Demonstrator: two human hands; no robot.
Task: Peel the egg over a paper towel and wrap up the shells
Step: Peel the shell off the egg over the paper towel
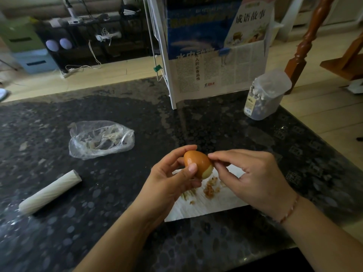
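A brown egg (197, 162) is held above a white paper towel (212, 205) that lies flat on the dark table. My left hand (172, 177) grips the egg from the left, thumb across its front. A small pale peeled patch shows at the egg's lower right end. My right hand (253, 175) pinches at that end with thumb and forefinger. Small brown shell bits (209, 190) lie scattered on the towel under the egg.
A crumpled clear plastic bag (101, 139) lies to the left, a roll of paper towels (50, 192) nearer the left edge. A white rack with newspapers (208, 61) stands behind, and a clear plastic jar (265, 95) sits at the back right on the dark speckled table (98, 222).
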